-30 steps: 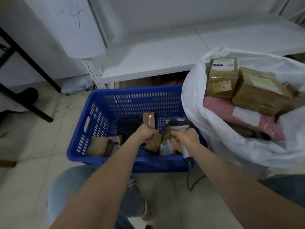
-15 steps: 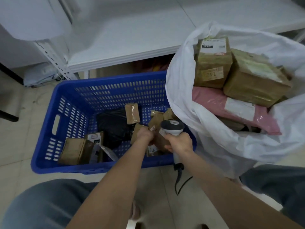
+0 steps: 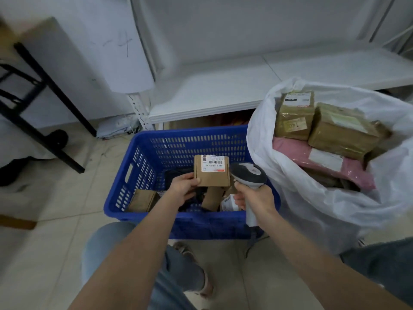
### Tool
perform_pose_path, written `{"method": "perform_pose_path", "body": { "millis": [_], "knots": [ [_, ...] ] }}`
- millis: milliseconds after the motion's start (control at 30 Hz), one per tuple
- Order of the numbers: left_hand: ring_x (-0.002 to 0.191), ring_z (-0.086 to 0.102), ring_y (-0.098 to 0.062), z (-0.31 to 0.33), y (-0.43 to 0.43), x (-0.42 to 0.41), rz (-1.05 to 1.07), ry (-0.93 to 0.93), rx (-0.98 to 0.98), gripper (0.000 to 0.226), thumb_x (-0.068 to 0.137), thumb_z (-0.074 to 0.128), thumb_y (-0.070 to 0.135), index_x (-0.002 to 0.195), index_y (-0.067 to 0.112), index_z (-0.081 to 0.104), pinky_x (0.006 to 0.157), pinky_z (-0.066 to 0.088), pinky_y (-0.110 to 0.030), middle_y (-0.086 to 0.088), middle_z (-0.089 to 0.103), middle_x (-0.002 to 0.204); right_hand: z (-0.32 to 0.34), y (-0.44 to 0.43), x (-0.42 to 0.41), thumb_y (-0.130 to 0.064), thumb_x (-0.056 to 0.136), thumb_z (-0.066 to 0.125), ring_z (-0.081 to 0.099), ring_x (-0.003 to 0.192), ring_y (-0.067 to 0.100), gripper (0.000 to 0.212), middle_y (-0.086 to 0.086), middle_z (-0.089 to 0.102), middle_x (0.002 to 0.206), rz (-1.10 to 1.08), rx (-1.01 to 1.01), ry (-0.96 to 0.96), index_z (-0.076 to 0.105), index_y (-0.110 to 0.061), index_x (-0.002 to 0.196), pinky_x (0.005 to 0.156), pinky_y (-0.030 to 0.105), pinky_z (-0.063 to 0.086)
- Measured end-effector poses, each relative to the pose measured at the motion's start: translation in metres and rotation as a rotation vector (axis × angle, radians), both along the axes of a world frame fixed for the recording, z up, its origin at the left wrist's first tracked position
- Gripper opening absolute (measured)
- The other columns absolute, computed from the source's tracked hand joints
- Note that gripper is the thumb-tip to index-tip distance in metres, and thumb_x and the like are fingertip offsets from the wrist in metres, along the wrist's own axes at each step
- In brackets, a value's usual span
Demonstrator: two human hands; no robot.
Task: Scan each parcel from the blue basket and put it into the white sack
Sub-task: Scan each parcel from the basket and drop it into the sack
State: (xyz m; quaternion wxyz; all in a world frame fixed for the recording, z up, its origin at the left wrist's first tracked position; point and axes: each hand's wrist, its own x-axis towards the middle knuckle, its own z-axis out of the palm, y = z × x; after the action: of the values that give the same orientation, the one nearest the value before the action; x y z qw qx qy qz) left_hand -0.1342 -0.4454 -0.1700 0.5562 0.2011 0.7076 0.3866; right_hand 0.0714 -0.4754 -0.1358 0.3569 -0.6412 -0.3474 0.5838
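Pale tiled floor (image 3: 55, 209) carries the blue perforated plastic basket (image 3: 190, 133), where the left hand (image 3: 184, 187), down among the loose parcels (image 3: 143, 200) half a second ago, now pinches a small brown cardboard parcel (image 3: 211, 175) raised above them, its white barcode label (image 3: 212, 163) up. Right of it, the right hand (image 3: 254, 199) stays clenched round the grey-and-white handheld scanner (image 3: 249, 174), seemingly aimed at the label. Farthest right stands the white plastic sack (image 3: 312, 209).

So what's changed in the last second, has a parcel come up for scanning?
Yes. The left hand has lifted a small cardboard box out of the pile in the blue basket and holds it label-up, beside the head of the scanner. Unchanged: the right hand grips the scanner as before, and the white sack holds the same load; nothing new has gone in.
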Motion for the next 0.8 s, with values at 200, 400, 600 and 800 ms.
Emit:
{"method": "perform_pose_path", "body": {
  "millis": [200,400,600,800],
  "knots": [
    [0.114,0.057,-0.025,0.01,-0.02,0.02,-0.004,-0.028,0.085,0.046,0.09,0.06,0.0,0.134,0.008,0.05,0.107,0.04,-0.043,-0.009,0.062,0.117,0.026,-0.035,0.012,-0.017,0.084,0.071,0.063,0.054,0.014,0.014,0.008,0.07,0.064,0.07,0.079,-0.084,0.069,-0.006,0.075,0.056,0.024,0.053],
    [0.117,0.056,-0.028,0.015,-0.023,0.036,-0.03,-0.027,0.119,0.048,0.088,0.061,-0.001,0.134,0.006,0.051,0.103,0.042,-0.04,-0.014,0.061,0.125,0.032,-0.048,0.026,-0.015,0.085,0.069,0.061,0.05,0.012,0.012,0.006,0.068,0.061,0.064,0.095,-0.087,0.07,-0.004,0.08,0.051,0.02,0.05],
    [0.105,0.06,-0.025,0.023,-0.02,0.042,-0.044,-0.011,0.135,0.043,0.088,0.06,-0.003,0.13,0.002,0.052,0.093,0.049,-0.036,-0.014,0.063,0.119,0.037,-0.047,0.033,-0.015,0.084,0.07,0.061,0.052,0.014,0.014,0.005,0.067,0.058,0.02,0.115,-0.071,0.068,-0.008,0.071,0.055,0.023,0.053],
    [0.103,0.062,-0.025,0.066,0.0,0.061,-0.12,-0.024,0.228,0.036,0.089,0.061,0.003,0.125,0.003,0.057,0.092,0.051,-0.038,-0.011,0.066,0.112,0.054,-0.031,0.053,-0.014,0.081,0.074,0.063,0.062,0.016,0.018,0.004,0.068,0.068,-0.148,0.205,-0.003,0.061,-0.02,0.07,0.074,0.038,0.056]
  ]
}}
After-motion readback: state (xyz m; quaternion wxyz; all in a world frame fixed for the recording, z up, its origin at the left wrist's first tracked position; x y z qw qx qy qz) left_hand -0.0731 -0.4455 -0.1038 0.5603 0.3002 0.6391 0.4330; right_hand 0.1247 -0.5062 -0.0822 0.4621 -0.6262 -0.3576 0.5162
